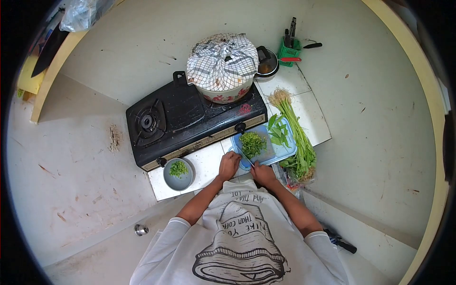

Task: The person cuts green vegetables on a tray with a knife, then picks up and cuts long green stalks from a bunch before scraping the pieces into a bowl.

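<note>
On the blue cutting board (283, 153) lies a heap of chopped green herbs (253, 145). A few whole green leaves (279, 131) rest on the board's far right part. My right hand (261, 173) is closed around a knife (246, 157), whose thin blade points up and left beside the heap. At the board's left edge, my left hand (230, 164) has its fingers bent together close to the blade. Whatever those fingers hold, if anything, is too small to make out. Left of it, a grey bowl (190, 179) contains some chopped greens (178, 168).
Behind the board stands a black two-burner stove (178, 111) bearing a cloth-covered flowered pot (223, 96). Long leafy greens with roots (298, 133) lie along the board's right. A green basket (288, 51) of utensils and a small lidded pan (269, 66) stand at the back.
</note>
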A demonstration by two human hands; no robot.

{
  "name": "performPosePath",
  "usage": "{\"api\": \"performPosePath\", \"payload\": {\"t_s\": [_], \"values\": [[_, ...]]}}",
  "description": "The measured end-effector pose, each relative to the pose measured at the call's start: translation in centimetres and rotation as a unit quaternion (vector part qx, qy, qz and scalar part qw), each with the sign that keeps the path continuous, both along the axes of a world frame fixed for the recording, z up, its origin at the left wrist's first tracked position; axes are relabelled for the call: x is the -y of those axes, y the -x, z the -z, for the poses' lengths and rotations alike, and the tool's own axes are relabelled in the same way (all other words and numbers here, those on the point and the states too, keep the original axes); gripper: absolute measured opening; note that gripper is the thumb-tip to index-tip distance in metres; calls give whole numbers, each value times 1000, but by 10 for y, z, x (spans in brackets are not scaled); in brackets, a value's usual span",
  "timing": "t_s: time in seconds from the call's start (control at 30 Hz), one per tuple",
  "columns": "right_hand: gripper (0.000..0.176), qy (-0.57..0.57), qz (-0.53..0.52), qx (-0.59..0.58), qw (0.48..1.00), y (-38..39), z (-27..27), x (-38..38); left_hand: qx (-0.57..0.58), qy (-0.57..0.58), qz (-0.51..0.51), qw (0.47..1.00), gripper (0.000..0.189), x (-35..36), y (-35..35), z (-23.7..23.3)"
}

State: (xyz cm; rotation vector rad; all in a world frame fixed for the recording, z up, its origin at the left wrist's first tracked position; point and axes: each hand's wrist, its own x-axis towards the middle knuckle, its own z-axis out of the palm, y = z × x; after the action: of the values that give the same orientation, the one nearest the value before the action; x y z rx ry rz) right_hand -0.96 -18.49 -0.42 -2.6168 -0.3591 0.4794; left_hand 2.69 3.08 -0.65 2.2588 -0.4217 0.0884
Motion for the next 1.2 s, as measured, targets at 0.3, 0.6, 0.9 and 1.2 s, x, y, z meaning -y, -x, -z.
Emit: {"api": "performPosePath", "payload": {"t_s": [0.3,0.6,0.9,1.2], "values": [[40,-11,-19,-26,999,5,-16,4,-76,24,-55,995,4,6,0,-5],[40,0,-24,-38,999,8,-16,-2,-65,5,-51,997,6,2,5,0],[39,2,9,-13,1000,2,0,-11,-21,9,-40,999,8,0,5,-1],[39,-1,-7,-42,999,8,-18,-4,-117,77,-121,983,19,6,-1,5]]}}
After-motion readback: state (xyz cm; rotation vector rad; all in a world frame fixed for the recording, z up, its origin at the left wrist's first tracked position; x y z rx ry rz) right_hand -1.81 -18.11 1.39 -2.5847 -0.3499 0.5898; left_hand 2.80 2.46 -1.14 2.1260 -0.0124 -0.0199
